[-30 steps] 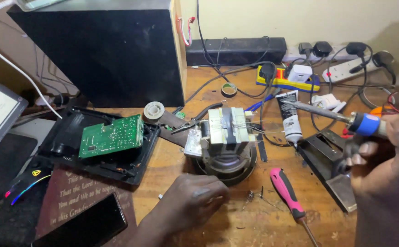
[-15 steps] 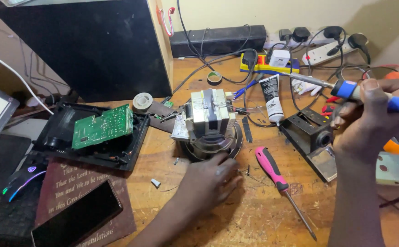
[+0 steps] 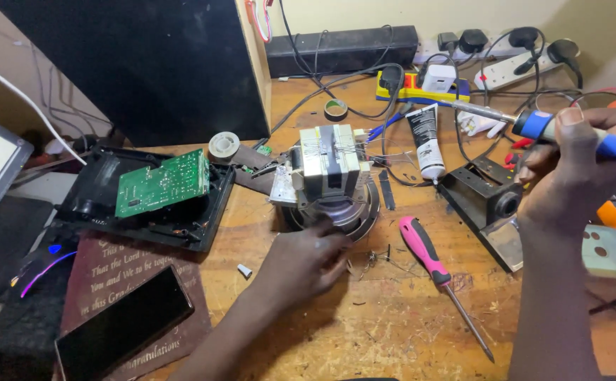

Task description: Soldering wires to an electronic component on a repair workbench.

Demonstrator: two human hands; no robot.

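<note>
Under my left hand (image 3: pixel 306 259), fingers curled on its rim, sits the round motor base (image 3: pixel 336 212) with its transformer (image 3: pixel 329 161). Up right, my right hand (image 3: pixel 576 169) grips a blue soldering iron (image 3: pixel 534 123), tip pointing left.

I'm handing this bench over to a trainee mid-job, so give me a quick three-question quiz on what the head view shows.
1. True or false: the right hand holds a blue-handled soldering iron.
2. What is the left hand touching?
A. the green circuit board
B. the round base of the transformer assembly
C. the pink-handled screwdriver
3. Which side of the transformer assembly is the pink-handled screwdriver on?

Key: 1 true; 2 B; 3 its right, lying on the wooden bench.
</note>
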